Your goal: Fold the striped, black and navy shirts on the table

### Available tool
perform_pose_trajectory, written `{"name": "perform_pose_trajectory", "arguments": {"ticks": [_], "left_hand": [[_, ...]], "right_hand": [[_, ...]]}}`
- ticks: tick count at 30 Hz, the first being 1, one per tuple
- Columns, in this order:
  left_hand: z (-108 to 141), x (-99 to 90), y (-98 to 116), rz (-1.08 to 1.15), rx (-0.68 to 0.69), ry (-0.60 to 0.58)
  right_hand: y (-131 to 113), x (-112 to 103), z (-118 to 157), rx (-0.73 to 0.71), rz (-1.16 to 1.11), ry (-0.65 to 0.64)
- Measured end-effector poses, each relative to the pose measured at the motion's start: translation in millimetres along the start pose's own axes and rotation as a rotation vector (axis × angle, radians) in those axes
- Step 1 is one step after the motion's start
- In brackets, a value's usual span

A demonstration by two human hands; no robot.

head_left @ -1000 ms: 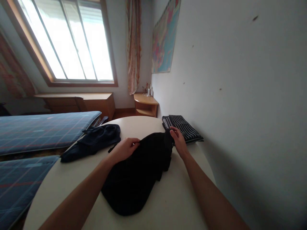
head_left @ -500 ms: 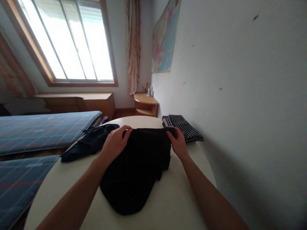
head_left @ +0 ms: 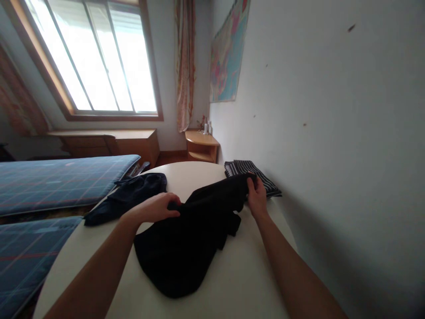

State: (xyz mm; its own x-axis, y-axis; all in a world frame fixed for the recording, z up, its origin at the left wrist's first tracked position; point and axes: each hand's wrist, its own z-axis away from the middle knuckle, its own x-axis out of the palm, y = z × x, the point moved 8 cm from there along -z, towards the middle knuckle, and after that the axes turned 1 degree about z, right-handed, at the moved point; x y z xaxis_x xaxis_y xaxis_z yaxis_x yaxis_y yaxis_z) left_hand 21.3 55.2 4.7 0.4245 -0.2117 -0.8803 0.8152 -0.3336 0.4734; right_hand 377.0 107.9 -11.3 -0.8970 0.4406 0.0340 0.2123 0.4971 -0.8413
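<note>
Because the black cloth garment [head_left: 186, 257], lying largely on the round cream desk [head_left: 252, 279], seems light and limp, its far edge suits pinching; your left hand [head_left: 160, 208] and right hand [head_left: 256, 195] grip there, fingers closed.

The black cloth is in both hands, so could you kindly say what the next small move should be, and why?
I would probably ease the left hand outward, away from the right hand, to pull the black cloth straighter, since its upper edge kinks beside the left hand and its side below the right hand is jagged.
</note>
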Motion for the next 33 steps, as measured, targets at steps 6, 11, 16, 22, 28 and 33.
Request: {"name": "perform_pose_trajectory", "arguments": {"ticks": [6,11,16,22,28,33], "left_hand": [[-1,16.3,9,0.084,0.074,-0.118],[-8,-25.0,2,0.060,0.056,0.294],[4,-64.8,-22,0.311,-0.118,0.692],[31,-111.4,-29,0.198,-0.168,1.105],[57,-153.6,-7,-0.105,-0.119,1.315],[31,-146.1,-32,-0.213,-0.356,1.005]], "right_hand": [[4,-5,-1,0.033,0.000,0.039],[-3,-2,0,0.019,-0.008,0.013],[-10,7,5,-0.003,0.017,-0.082],[-28,26,17,-0.085,0.083,-0.218],[-53,42,30,-0.190,0.119,-0.289],[-60,56,42,-0.228,0.175,-0.379]]}}
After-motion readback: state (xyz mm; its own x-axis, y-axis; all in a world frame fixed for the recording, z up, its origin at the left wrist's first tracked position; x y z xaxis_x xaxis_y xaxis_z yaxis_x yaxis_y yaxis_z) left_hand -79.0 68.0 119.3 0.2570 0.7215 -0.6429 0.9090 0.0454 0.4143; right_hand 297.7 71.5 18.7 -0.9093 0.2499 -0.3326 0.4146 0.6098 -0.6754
